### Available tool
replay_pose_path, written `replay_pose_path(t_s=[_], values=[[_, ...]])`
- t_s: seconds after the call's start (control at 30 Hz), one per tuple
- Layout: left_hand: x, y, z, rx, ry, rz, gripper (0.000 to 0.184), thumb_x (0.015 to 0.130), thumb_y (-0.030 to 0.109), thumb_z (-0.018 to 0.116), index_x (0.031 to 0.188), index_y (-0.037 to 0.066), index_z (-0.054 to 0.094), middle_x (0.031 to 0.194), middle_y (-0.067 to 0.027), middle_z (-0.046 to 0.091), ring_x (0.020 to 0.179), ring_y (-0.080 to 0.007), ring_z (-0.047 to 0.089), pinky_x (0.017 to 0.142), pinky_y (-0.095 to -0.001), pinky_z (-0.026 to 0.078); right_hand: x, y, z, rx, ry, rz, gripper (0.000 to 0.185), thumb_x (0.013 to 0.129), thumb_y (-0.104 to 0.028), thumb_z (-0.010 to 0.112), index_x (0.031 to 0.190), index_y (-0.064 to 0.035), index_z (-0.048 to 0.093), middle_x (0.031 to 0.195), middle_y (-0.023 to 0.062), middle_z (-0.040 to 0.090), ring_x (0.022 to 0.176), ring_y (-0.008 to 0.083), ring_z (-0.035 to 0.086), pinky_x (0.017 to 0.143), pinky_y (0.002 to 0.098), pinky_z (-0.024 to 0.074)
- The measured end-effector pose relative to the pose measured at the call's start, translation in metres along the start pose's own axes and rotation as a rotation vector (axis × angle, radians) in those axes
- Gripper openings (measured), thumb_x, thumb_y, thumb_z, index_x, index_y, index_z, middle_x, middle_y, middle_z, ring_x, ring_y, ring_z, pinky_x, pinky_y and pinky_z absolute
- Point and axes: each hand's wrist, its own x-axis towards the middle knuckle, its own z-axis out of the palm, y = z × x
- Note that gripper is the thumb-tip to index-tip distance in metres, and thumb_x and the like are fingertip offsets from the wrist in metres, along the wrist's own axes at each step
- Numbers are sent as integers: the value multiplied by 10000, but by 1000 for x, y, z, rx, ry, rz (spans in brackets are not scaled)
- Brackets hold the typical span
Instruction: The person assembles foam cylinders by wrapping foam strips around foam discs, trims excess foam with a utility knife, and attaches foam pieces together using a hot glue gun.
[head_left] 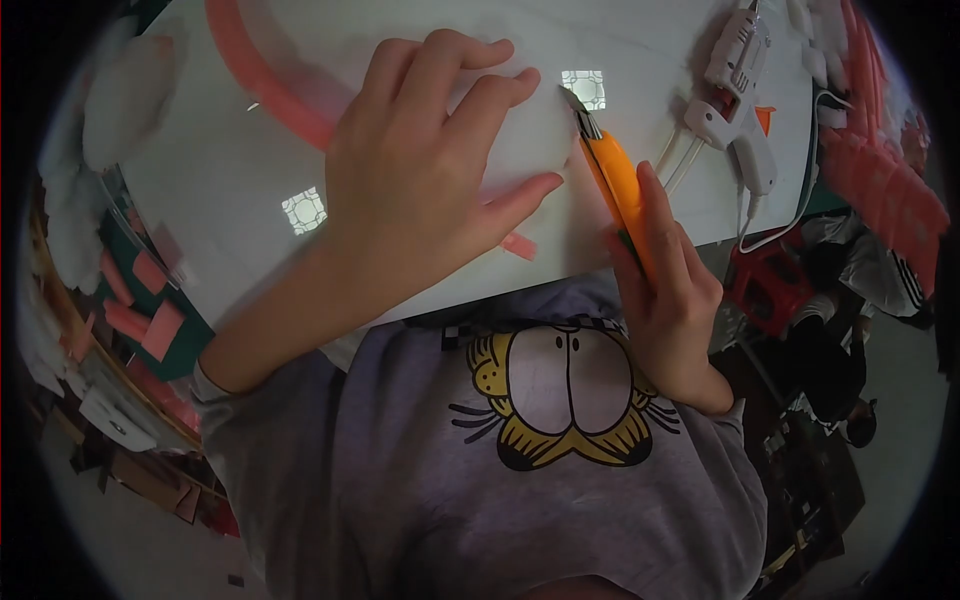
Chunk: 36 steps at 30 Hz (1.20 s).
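Note:
My right hand (670, 270) grips an orange utility knife (615, 180), its blade pointing up and left over the white tabletop (560, 35). To its left, my left hand (430, 145) is palm down with fingers apart and bent, the thumb stretched toward the knife without touching it. A curved pink strip (262, 85), foam by its look, runs from the top edge down to the left hand, which hides its end. Just below the left thumb lies a small pink piece (519, 245).
A white glue gun (740, 100) with a cord lies at the table's right, thin clear sticks (685, 165) beside it. Pink offcuts (145, 320) sit off the left edge. Pink material (885, 200) hangs at the right, above a red stool (768, 290).

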Motion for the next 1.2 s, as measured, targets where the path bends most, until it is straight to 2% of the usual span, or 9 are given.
replay_pose_path(t_s=[0.2,0.63,1.2], values=[[0,1,0,-1,-6,-7,545,489,173,827,996,92,646,1052,-24,569,880,-227,529,709,-318,474,9,-10,-10,-44,-87,35,608,763,-37,673,1329,-77,454,782,72,607,559,191,572,509,312,479],[2,-1,-1,-1,-20,11,522,489,161,823,976,81,651,1036,-21,567,876,-222,525,698,-314,471,0,-7,-7,-4,-49,64,593,778,-55,661,1331,-79,446,769,68,602,557,204,575,508,324,482],[4,0,1,-10,-15,16,509,478,152,818,950,75,642,1019,-22,565,858,-220,519,681,-317,465,19,-16,-28,-42,-207,103,637,771,-65,674,1352,-114,421,750,73,594,561,228,584,510,352,485]])
